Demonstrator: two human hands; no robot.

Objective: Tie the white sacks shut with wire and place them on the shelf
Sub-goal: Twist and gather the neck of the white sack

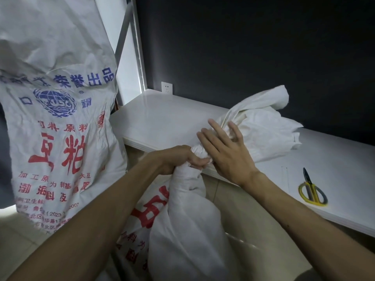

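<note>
A white sack (188,224) with red print stands on the floor in front of me, its neck gathered and twisted. My left hand (182,159) is clenched around that neck just below the twist. The loose mouth of the sack (261,126) fans out over the white shelf board (166,120). My right hand (225,147) lies flat against the twisted neck, fingers spread and holding nothing. A thin pale strand (287,179), possibly wire, lies on the board right of my right wrist. No wire shows on the neck.
A second white sack (58,118) with blue and red print stands tall at the left. Yellow-handled scissors (311,189) lie on the board at the right. A dark wall with a white socket (167,88) backs the board. Metal shelf uprights (138,47) rise at the upper left.
</note>
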